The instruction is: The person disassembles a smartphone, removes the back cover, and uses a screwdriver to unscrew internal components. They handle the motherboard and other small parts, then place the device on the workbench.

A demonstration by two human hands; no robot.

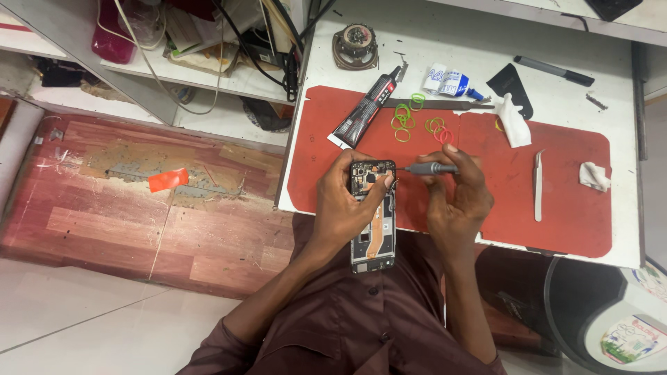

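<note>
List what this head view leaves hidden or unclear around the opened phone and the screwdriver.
- Screwdriver tip: too small to tell if it touches the phone.
- Phone's middle left: covered by the left hand.
- Screwdriver's rear end: hidden inside the right hand.
- Screws: too small to see.
- Round stool: cut off by the frame edge.

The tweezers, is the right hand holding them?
No, the tweezers lie on the red mat, while the right hand holds a grey screwdriver.

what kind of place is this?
Likely a phone repair bench: left hand holds an opened phone, right hand a small screwdriver; tweezers and glue tube lie on the red mat.
</note>
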